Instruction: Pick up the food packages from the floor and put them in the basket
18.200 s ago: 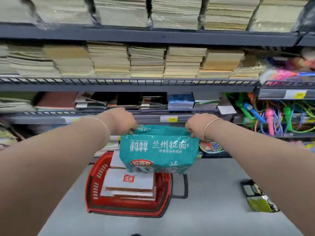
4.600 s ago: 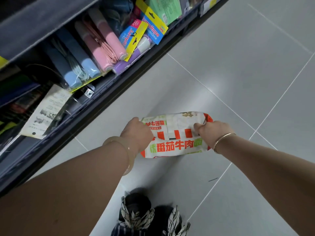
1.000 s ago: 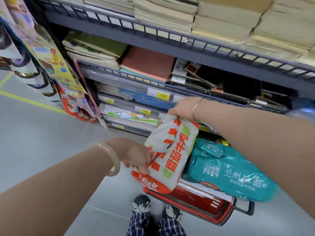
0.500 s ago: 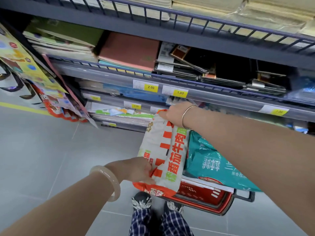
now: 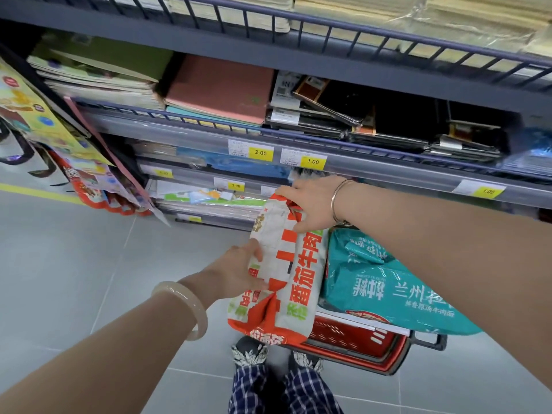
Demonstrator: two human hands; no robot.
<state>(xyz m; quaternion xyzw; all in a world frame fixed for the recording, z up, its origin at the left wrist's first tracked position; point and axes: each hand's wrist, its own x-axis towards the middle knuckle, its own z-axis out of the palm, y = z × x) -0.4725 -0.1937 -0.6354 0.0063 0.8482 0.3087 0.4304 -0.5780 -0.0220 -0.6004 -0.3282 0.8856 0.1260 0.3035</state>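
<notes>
Packages: two; white-and-orange package [image 5: 283, 273] held upright over the red basket [image 5: 352, 342], teal package [image 5: 388, 288] lying in it.
Left hand [image 5: 236, 273]: grips its side.
Right hand [image 5: 310, 204]: pinches its top.

Grey tiled floor [image 5: 68, 264] w/ a yellow line [image 5: 35, 191] at left. Dark metal shelving [image 5: 343, 62] holds stacked notebooks [image 5: 221, 91] (yellow price tags [image 5: 260, 152] on the rails).

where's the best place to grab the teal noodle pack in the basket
Grip the teal pack by its crimped far end near the shelf, coming from above. It lies flat on top of the red basket, puffy in the middle, and the orange pack held by both hands blocks its left side.
</notes>
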